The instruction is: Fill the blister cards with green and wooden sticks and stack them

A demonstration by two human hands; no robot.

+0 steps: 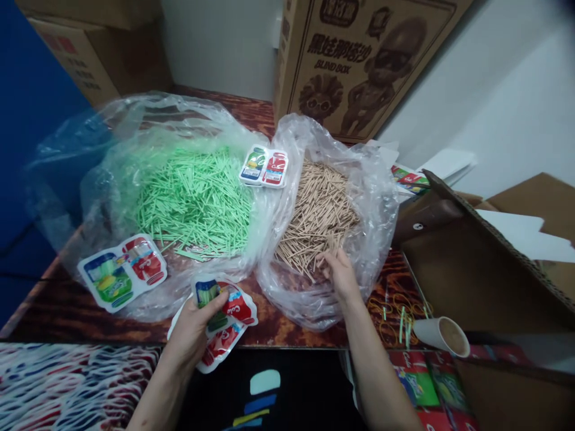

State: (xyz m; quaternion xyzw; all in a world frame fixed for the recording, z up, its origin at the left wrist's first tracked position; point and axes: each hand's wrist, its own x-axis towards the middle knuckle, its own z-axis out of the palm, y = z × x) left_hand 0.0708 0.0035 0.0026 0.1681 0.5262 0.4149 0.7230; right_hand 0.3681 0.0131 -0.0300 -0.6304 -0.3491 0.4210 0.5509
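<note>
My left hand (193, 326) is closed, thumb on top, around several bottle-shaped printed packets (229, 344), green on one side and red "Cola" on the other. My right hand (339, 275) reaches to the near edge of a heap of thin brown sticks (321, 206) in a clear plastic bag (309, 308). Its fingers are curled together; what they pinch there is too small to make out. To the left, pale green sticks (197, 203) fill another open clear bag (148, 114). One two-part packet (123, 269) lies on that bag's near left edge; another packet (263, 166) rests between the heaps.
A tall printed cardboard box (354, 66) stands behind the bags. At the right are an open carton (440, 257), a tipped paper cup (433, 335), and yellow rubber bands (390, 332). More red and green packs (415, 383) sit below the table edge.
</note>
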